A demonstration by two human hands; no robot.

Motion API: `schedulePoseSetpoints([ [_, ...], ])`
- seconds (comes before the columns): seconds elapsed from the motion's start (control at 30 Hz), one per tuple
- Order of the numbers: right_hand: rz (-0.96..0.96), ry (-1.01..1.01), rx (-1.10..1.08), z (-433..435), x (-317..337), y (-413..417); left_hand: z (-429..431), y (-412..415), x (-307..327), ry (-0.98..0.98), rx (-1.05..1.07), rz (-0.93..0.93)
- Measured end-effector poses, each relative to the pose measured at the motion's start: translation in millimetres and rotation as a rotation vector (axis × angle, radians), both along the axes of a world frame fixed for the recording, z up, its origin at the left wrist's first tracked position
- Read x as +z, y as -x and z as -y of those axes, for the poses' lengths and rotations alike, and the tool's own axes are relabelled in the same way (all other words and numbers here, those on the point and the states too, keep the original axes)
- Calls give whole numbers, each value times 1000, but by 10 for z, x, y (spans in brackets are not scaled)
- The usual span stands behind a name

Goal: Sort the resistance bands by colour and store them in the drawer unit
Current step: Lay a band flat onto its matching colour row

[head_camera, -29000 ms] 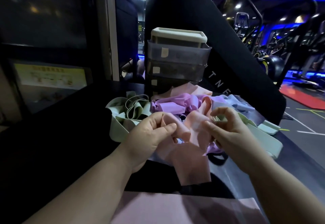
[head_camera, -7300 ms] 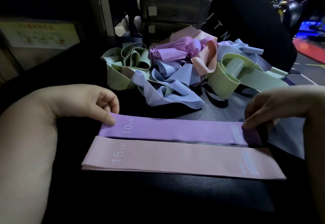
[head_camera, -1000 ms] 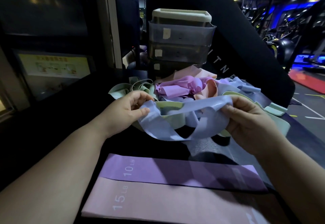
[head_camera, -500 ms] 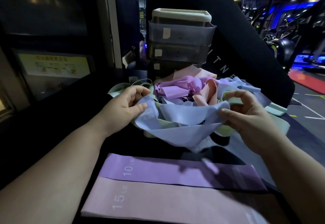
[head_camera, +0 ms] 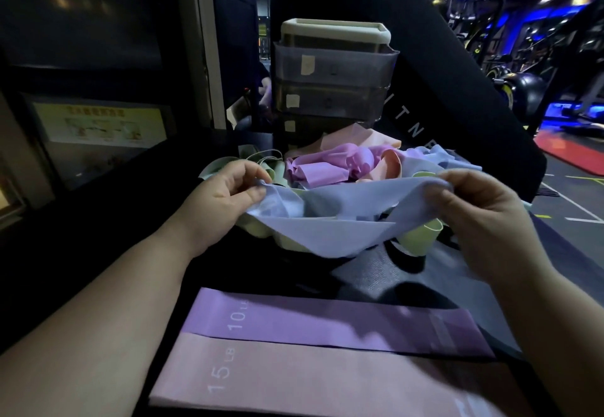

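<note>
A pale blue resistance band (head_camera: pixel 330 220) hangs stretched between my hands above the dark bench. My left hand (head_camera: pixel 225 197) pinches its left end and my right hand (head_camera: pixel 474 210) pinches its right end. Behind it lies a tangled pile of bands (head_camera: pixel 330 168) in purple, pink, green and blue. Flat on the bench near me lie a purple band marked 10 LB (head_camera: pixel 327 321) and, in front of it, a pink band marked 15 LB (head_camera: pixel 294 377). The grey drawer unit (head_camera: pixel 333 76) with a cream top stands behind the pile, its drawers shut.
The black padded bench (head_camera: pixel 98 236) stretches to the left. A tall black upholstered panel (head_camera: pixel 457 106) rises behind and right of the drawer unit. Gym floor and machines (head_camera: pixel 555 89) lie to the right, a yellow poster (head_camera: pixel 98 122) at the left.
Over the last second my hands have pulled the blue band wider and flatter, clear of the pile. The purple and pink flat bands have not moved.
</note>
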State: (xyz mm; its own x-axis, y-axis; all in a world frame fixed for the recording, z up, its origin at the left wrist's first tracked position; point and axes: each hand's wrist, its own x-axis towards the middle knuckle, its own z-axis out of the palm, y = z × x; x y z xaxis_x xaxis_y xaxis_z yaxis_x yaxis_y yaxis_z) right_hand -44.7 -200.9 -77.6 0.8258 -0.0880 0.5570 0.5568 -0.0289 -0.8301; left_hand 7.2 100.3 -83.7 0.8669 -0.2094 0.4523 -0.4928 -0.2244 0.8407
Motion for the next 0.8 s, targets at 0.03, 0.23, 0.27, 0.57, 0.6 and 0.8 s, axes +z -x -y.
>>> schedulePoseSetpoints([
  [0.03, 15, -29, -13, 17, 1, -9, -13, -12, 1, 46, 5, 5],
  [0.23, 26, -77, -111, 26, 10, -9, -69, -66, 2, 275, 96, 29],
  [0.27, 27, -69, -131, 31, 5, -13, -65, -67, 2, 302, 87, 29],
  [0.57, 17, -111, -179, 110, 30, -27, -73, -91, 25, 420, 119, 54],
  [0.6, 14, -90, -178, 110, 30, -28, -73, -90, 26, 417, 120, 56],
  [0.8, -18, -2, -215, 190, 36, -5, -99, -61, 55, 395, 122, 52],
])
